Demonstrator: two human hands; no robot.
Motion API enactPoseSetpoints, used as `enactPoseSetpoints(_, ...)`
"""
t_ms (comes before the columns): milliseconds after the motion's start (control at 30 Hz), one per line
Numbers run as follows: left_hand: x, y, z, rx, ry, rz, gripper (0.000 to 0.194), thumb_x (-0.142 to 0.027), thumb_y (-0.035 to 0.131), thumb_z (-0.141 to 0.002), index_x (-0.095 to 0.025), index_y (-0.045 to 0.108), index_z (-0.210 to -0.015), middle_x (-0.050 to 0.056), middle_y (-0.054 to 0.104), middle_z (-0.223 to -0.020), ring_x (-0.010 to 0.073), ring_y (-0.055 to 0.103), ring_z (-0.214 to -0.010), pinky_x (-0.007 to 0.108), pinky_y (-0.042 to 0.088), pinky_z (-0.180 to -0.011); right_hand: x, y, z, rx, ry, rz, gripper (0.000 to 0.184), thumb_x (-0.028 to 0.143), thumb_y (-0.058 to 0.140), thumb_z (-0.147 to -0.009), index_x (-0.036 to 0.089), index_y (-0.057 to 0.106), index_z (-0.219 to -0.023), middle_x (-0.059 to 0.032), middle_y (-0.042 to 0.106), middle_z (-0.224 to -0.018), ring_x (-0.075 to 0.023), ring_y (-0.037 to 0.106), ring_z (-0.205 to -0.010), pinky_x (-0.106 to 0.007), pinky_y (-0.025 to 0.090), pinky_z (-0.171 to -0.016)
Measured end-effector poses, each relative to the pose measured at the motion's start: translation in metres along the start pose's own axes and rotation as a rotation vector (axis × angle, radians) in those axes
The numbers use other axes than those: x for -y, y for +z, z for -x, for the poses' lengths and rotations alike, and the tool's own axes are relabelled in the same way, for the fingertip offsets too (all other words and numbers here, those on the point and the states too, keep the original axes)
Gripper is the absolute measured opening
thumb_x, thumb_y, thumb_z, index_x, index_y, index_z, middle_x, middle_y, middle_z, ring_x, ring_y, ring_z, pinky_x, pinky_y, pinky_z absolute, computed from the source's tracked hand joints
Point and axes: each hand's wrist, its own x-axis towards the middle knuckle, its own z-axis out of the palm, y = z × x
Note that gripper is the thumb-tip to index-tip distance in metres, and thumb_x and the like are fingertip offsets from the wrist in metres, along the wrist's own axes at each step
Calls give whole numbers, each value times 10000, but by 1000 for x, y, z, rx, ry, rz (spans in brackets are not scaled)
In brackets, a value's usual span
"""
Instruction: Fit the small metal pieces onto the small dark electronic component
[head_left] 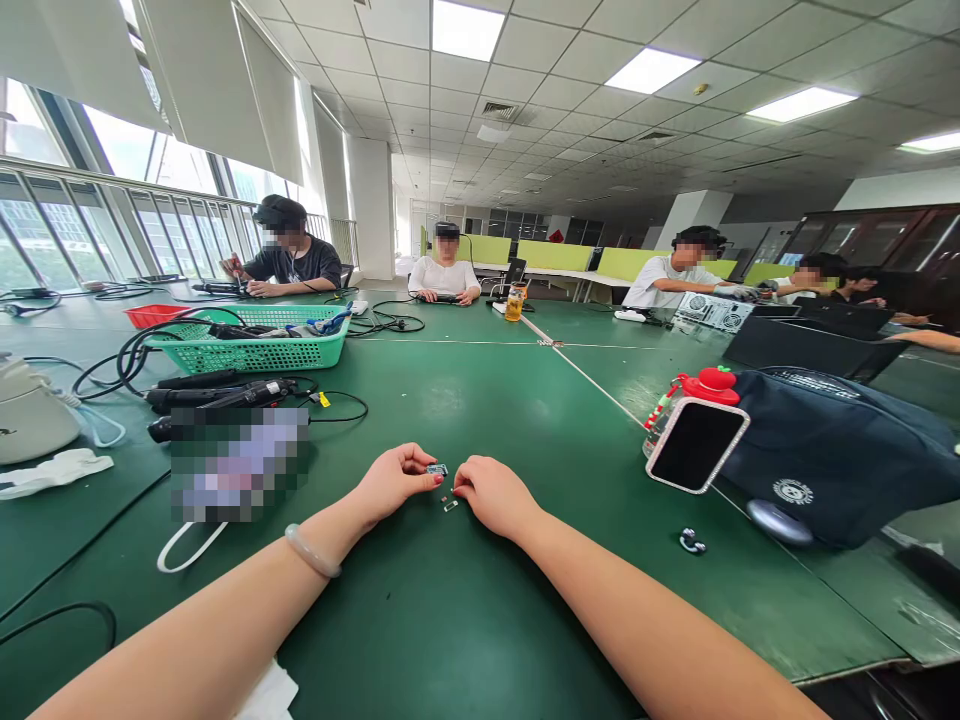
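Observation:
Just above the green tabletop (480, 610), my left hand (394, 485) pinches a small electronic board (436, 469) between thumb and fingers. A pale bracelet (311, 552) circles that wrist. My right hand (491, 495) is close beside it on the right, fingertips pressed together; whatever they hold, if anything, is too small or hidden to name. Between the two hands, a tiny rectangular frame-like piece (451, 506) lies on the table. A smaller dark bit (444, 498) rests near it.
To the left are a green basket (262, 352) with tools, black cables and a pouch (244, 465). On the right, a phone (697, 445) leans near a dark bag (832, 450), with small earbuds (691, 541) in front. Several people sit around the table's far side.

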Motion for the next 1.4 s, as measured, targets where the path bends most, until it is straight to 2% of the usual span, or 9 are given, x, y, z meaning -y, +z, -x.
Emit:
enactPoseSetpoints(300, -2, 0, 2, 12, -8, -1, 288, -306, 717, -597, -156, 566, -791, 18, 653, -703, 142, 604, -672, 281, 457, -688, -1, 5, 1, -42, -54, 75, 134, 204, 460, -855, 197, 581, -798, -15, 578, -815, -142, 523, -781, -250, 383, -684)
enactPoseSetpoints(933, 1, 0, -1, 32, 0, -2, 304, -301, 729, -577, -160, 558, -785, 15, 653, -704, 151, 616, -681, 299, 467, -709, -1, 8, -2, -29, -21, 124, 141, 188, 413, -872, 186, 547, -829, -35, 562, -839, -143, 519, -755, -251, 360, -655)
enactPoseSetpoints(1033, 0, 0, 0, 26, -8, -12, 292, -288, 726, -582, -163, 547, -776, 11, 652, -703, 150, 619, -685, 300, 470, -714, 0, 7, -1, -67, 8, 62, 140, 173, 412, -866, 185, 538, -807, -26, 552, -829, -133, 507, -727, -244, 355, -636)
enactPoseSetpoints(1133, -1, 1, 1, 37, -2, -14, 295, -285, 734, -569, -166, 532, -749, 11, 656, -696, 157, 626, -683, 303, 477, -698, 4, 2, 0, -157, 24, -36, 157, 153, 383, -874, 186, 528, -822, -21, 541, -844, -121, 494, -718, -237, 360, -643)
enactPoseSetpoints(1267, -1, 2, 2, 98, 17, -19, 306, -266, 745, -546, -170, 507, -712, 10, 659, -703, 158, 628, -682, 292, 480, -668, 14, -5, 2, -252, -57, -99, 162, 135, 380, -872, 185, 531, -839, -27, 541, -863, -127, 486, -775, -239, 371, -699)
enactPoseSetpoints(1400, -1, 3, 3, 141, 27, -28, 295, -240, 741, -540, -169, 502, -698, 8, 654, -711, 151, 621, -675, 279, 473, -651, 20, -5, 4, -223, -151, -24, 173, 146, 387, -874, 181, 551, -835, -37, 553, -859, -138, 476, -778, -251, 372, -717)
